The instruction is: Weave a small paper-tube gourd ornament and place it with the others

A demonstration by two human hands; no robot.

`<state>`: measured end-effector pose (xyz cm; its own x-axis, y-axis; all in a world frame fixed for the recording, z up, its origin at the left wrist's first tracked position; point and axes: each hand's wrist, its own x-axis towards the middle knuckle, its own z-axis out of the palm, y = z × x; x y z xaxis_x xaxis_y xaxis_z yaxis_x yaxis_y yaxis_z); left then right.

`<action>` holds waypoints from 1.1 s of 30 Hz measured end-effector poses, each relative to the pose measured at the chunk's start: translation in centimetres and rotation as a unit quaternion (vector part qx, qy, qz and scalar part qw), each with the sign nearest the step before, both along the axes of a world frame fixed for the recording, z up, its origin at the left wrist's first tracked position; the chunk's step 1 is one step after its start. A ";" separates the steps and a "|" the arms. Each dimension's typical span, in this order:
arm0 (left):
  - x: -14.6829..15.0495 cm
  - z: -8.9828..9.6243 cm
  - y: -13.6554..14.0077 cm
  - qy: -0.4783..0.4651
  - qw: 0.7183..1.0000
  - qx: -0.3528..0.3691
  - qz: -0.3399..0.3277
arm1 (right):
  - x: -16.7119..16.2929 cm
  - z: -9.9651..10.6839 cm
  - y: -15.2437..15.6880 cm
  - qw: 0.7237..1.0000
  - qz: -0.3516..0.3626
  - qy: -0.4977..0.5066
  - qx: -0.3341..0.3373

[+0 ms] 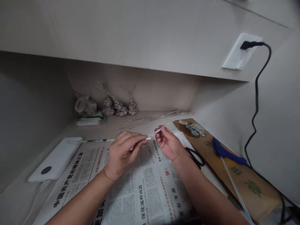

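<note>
My left hand (123, 153) pinches a thin rolled paper tube between thumb and fingers. The tube's white end (148, 138) sticks out to the right, and its patterned length (98, 140) runs out to the left. Close by on the right, my right hand (170, 145) is closed on a second thin paper tube (169, 123), which slants up and away. The two tube ends face each other with a small gap. Beneath both hands lies a printed newspaper sheet (131, 200). Black scissor handles (197, 157) show beside my right wrist.
Several thin paper sticks (154, 117) and three woven gourd shapes (132, 107) sit at the back. A white power bank (56, 159) lies left. On the right, cardboard (236, 187) bears a blue tool (227, 153) and crumpled cloth (196, 129). A black cord (256, 90) hangs there.
</note>
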<state>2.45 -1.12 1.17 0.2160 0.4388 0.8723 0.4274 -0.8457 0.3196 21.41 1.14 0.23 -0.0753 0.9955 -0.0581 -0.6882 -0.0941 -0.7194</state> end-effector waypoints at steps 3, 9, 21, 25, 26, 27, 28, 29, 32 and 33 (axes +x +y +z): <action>0.2 -0.3 0.0 0.024 1.000 0.003 0.002 | 0.0 -0.4 0.0 1.000 -0.002 -0.024 0.001; 0.2 -0.8 0.2 0.099 0.995 0.020 0.017 | 0.2 -0.5 -0.4 0.999 0.005 -0.039 0.003; 0.0 -1.4 0.1 0.095 0.994 0.010 0.058 | 0.0 -0.9 -1.0 0.997 0.020 -0.068 0.019; 0.0 -1.4 0.1 0.085 0.994 0.005 0.070 | -0.1 -0.8 -1.2 0.996 0.018 -0.082 0.019; 0.0 -1.3 0.1 0.083 0.994 0.002 0.071 | -0.1 -0.8 -1.2 0.996 0.018 -0.083 0.018; 0.1 -1.3 0.0 0.081 0.994 -0.002 0.071 | -0.1 -0.7 -1.3 0.996 0.016 -0.084 0.017; 0.1 -1.2 0.0 0.080 0.994 -0.007 0.070 | -0.1 -0.7 -1.3 0.996 0.014 -0.085 0.016; 0.1 -1.2 0.0 0.077 0.995 -0.011 0.069 | -0.2 -0.6 -1.3 0.996 0.013 -0.085 0.016; 0.2 -1.0 -0.1 0.069 0.996 -0.024 0.059 | -0.2 -0.6 -1.4 0.996 0.011 -0.086 0.019; 0.3 -1.0 -0.1 0.065 0.996 -0.028 0.055 | -0.2 -0.5 -1.5 0.996 0.010 -0.086 0.020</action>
<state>2.72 -1.23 0.20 0.2734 0.5131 0.8136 0.5576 -0.7738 0.3007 21.23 -0.33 -0.31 -0.0872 0.9957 -0.0315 -0.5525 -0.0746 -0.8302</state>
